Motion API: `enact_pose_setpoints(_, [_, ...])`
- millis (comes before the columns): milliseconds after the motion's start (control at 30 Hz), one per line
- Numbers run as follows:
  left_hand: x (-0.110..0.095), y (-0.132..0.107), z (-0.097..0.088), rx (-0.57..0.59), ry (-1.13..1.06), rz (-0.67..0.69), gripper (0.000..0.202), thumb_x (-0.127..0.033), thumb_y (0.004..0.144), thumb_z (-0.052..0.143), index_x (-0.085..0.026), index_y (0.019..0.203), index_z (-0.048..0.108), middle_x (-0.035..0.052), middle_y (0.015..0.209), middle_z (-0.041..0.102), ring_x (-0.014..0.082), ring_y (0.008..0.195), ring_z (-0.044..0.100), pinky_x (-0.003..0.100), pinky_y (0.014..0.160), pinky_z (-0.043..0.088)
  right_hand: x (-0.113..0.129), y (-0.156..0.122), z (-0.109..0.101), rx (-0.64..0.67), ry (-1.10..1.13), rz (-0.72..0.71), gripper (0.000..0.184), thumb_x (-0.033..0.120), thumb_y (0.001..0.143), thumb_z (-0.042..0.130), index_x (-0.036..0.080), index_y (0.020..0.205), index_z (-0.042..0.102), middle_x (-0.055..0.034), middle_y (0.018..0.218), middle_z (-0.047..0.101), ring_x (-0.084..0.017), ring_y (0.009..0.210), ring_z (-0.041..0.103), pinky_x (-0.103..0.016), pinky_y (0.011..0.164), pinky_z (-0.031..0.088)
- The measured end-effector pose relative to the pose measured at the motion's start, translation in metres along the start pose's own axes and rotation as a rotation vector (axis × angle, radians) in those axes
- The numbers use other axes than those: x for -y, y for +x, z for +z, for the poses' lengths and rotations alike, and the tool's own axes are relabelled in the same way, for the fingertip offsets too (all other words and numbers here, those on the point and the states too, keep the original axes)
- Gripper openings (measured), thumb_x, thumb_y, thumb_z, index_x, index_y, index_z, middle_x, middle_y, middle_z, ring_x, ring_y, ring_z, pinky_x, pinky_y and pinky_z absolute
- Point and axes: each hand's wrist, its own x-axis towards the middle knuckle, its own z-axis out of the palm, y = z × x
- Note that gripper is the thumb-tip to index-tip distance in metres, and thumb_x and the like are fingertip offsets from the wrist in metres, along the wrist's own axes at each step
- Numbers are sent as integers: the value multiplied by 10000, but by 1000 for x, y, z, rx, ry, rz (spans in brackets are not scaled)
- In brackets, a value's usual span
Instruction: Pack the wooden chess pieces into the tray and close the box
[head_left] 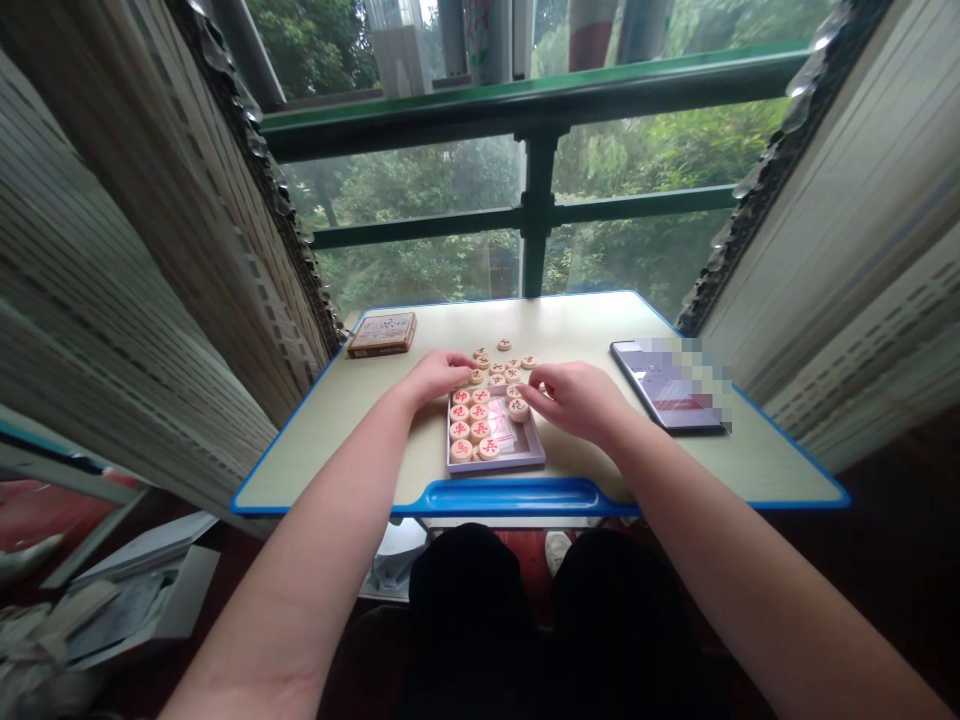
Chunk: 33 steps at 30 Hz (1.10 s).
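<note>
A shallow open box [534, 447] stands near the table's front edge. Along its left side lie xiangqi pieces with red characters [460, 430], in two columns. A few pieces with dark characters [517, 410] are at its right side. My left hand [436, 375] reaches past the box's back left corner, its fingers closed at the edge of a round xiangqi piece [477, 377]. Over the box's right edge, my right hand [574, 397] is curled, fingertips pinched at another xiangqi piece [514, 392]. Behind the box, several loose dark-lettered pieces [512, 364] are scattered.
A brown flat box [382, 334] lies at the table's back left. A tablet-like dark device [660, 390] rests on the right. The table [337, 420] has a blue rim and a front trough [517, 495]. Curtains hang on both sides; a green railing [536, 210] stands behind.
</note>
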Motion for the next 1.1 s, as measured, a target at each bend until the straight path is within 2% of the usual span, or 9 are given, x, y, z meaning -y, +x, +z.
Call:
enact_pose_setpoints(67, [1,2,0,-18,-39,-19,330,-148,614,527,-134,874,731,75,867,717,181,816,620,270,730,466,0,0,-1,3,2,0,321,435,856,448,211,769,661,-34,702,675,-149,610,535,-256,528,242])
enact_pose_setpoints(167, [2,4,1,-44,-41,-6,348,-149,643,478,-140,878,734,71,894,716,180,853,617,266,760,463,-1,0,-1,0,8,-5,322,431,857,447,208,763,660,-34,692,670,-144,593,527,-257,526,242])
enact_pose_setpoints(333, [1,0,-2,24,70,42,366,-218,615,612,-153,958,722,53,863,704,178,773,606,265,685,458,-2,0,-1,-21,11,-18,318,428,851,452,207,754,660,-31,677,664,-141,581,517,-258,523,231])
enact_pose_setpoints(467, [-2,-5,-5,108,47,51,451,-247,603,680,-137,1040,694,40,772,674,147,682,582,247,612,445,-2,0,0,-21,16,-13,311,423,848,455,207,755,660,-28,672,662,-138,570,506,-258,523,227])
enact_pose_setpoints(600, [-3,-6,-5,131,7,21,465,-272,612,705,-133,1054,684,17,702,648,127,634,565,249,617,443,-1,0,1,-12,22,-36,310,419,849,453,207,750,656,-27,666,659,-136,570,504,-257,524,228])
enact_pose_setpoints(767, [4,-1,-3,87,-5,44,458,-346,576,749,-124,973,690,35,766,661,144,688,578,265,647,440,-3,0,3,-29,15,-30,318,419,851,446,206,743,655,-29,663,656,-134,565,498,-262,519,219])
enact_pose_setpoints(900, [4,3,-3,-57,25,76,454,-435,558,761,-112,868,690,55,766,652,149,686,562,274,633,422,-5,1,4,-53,17,-10,316,406,852,440,206,730,652,-24,653,652,-131,559,496,-259,515,221])
enact_pose_setpoints(1000, [-6,-3,-1,-136,-37,104,491,-489,561,753,-108,861,680,59,770,643,137,661,540,269,603,408,-5,1,2,-56,18,6,316,396,851,441,204,730,661,-30,653,656,-135,565,507,-259,517,229])
enact_pose_setpoints(1100, [-24,-19,1,-74,-67,248,473,-481,593,744,-115,885,677,65,813,644,143,711,546,268,631,421,-4,2,-2,-77,23,63,307,383,850,445,205,759,676,-38,674,667,-142,586,528,-257,526,248])
